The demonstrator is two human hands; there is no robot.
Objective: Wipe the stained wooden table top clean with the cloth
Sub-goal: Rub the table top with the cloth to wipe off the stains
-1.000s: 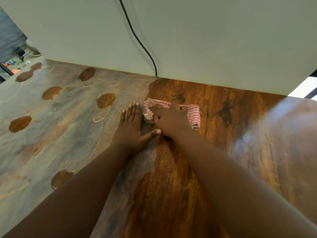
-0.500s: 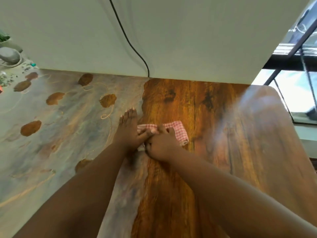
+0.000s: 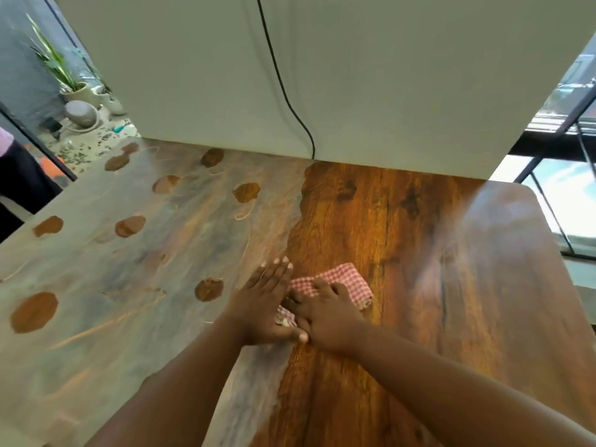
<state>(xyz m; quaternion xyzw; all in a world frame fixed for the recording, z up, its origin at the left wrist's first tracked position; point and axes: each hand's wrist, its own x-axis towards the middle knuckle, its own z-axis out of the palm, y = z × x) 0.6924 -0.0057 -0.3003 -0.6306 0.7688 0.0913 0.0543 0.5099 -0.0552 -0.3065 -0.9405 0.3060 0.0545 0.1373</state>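
both flat: right hand (image 3: pixel 329 321) presses cloth (image 3: pixel 342 280), left hand (image 3: pixel 263 301) beside, mid-table (image 3: pixel 451 285).

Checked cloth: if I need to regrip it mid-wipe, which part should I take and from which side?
Probably the far right end of the checked cloth. It lies flat and folded on the table top, and that end pokes out clear beyond the right hand pressing on it. Come from the right: the left hand lies flat against the cloth's left end and blocks that side.
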